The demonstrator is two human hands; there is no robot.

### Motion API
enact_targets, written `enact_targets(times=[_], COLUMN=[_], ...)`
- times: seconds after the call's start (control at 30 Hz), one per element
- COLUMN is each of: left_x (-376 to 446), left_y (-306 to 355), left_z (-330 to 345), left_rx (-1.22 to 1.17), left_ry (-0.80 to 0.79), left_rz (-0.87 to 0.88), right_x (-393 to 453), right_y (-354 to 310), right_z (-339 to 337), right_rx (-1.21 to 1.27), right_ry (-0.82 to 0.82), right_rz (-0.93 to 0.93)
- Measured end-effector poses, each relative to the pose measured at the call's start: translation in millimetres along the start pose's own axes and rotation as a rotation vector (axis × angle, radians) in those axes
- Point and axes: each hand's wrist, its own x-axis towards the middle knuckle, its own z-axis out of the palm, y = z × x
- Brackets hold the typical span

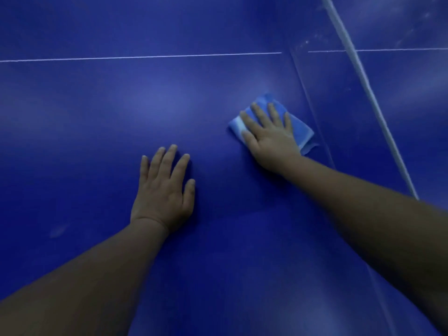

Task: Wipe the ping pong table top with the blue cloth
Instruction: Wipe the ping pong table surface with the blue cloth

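Blue cloth pressed flat on table by right hand, center-right of frame.
Left hand laid flat, fingers spread, lower center; cloth middle hidden under palm, forearms cut off at edges.

The blue cloth is seen folded into a small pad of light blue fabric with a paler band along its left end, laid flat on the deep blue surface of the ping pong table. It lies right of centre, near the net (a thin white line is marked across the table farther back).
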Motion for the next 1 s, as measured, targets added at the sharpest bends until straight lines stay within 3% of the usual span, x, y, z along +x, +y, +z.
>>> enact_targets(times=[0.07, 0.17, 0.23, 0.43, 0.5, 0.67, 0.73, 0.83, 0.87, 1.0], left_x=[1.1, 2.0, 2.1, 3.6, -0.8, -59.8, -104.2, -165.5, -182.1, -228.4], left_y=[-1.9, -1.3, -1.1, -0.4, -0.8, -29.0, -53.6, -94.4, -106.5, -147.4], left_z=[0.0, -0.6, -1.1, -4.0, -11.0, -25.8, -31.2, -39.3, -41.3, -42.4], left_rx=[-0.016, -0.015, -0.006, -0.043, -0.122, -0.283, -0.262, -0.174, -0.156, -0.083], left_ry=[-0.019, -0.031, -0.037, -0.020, 0.001, 0.264, 0.307, 0.305, 0.296, 0.288], left_rz=[-0.013, -0.010, -0.006, -0.013, -0.017, -0.191, -0.322, -0.519, -0.585, -0.735], right_x=[-21.5, -91.7, -85.9, 13.1, -9.3, -84.3, -63.6, -59.3, -77.4, -136.6], right_y=[-15.6, -40.0, -30.0, -41.7, -77.4, -116.7, -115.9, -154.9, -174.9, -209.3], right_z=[10.6, 31.3, 26.4, 4.9, 13.5, 31.2, 26.1, 29.0, 36.4, 54.8], right_rx=[-0.004, -0.030, -0.056, 0.046, -0.008, -0.087, -0.094, -0.023, -0.035, -0.077], right_ry=[0.067, 0.056, -0.009, 0.067, 0.075, -0.037, -0.031, 0.023, 0.038, -0.070], right_rz=[0.011, -0.342, -0.463, 0.118, 0.031, -0.533, -0.470, -0.144, -0.175, -0.706])
